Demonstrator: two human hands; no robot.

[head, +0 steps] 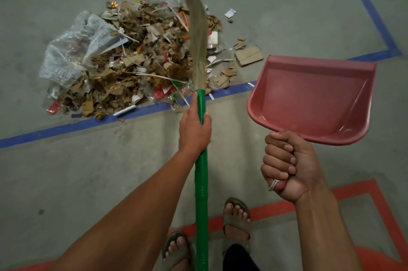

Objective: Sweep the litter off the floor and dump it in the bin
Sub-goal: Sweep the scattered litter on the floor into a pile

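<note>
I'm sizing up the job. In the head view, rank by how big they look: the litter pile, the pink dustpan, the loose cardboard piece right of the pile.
1. Litter pile
2. Pink dustpan, though it is held nearer the camera, which enlarges it
3. Cardboard piece, clearly smallest

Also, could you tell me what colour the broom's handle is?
Green, on the ribbed plastic broom handle, seen in the head view.

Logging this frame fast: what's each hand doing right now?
Left hand: closed, holding the green broom handle.
Right hand: closed, holding the pink dustpan by its handle.
</note>
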